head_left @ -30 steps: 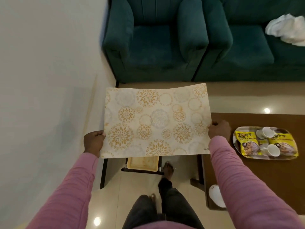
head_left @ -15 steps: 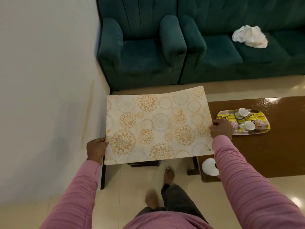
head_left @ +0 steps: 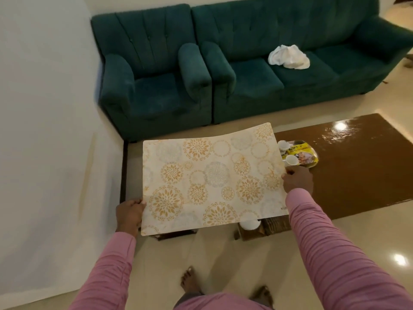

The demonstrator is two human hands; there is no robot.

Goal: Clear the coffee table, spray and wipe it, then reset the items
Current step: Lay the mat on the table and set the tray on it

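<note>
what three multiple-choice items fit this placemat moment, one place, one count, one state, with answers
1. Where does the white cloth lie? A) green sofa B) floor C) armchair
2. How many white cups stand on the tray? A) one B) two C) four
3. How is the placemat held? A) gripped by both hands B) lying flat, untouched C) rolled up
Answers: 1 A, it lies crumpled on the seat; 2 B, two show beside yellow packets; 3 A, left hand and right hand grip its edges.
</note>
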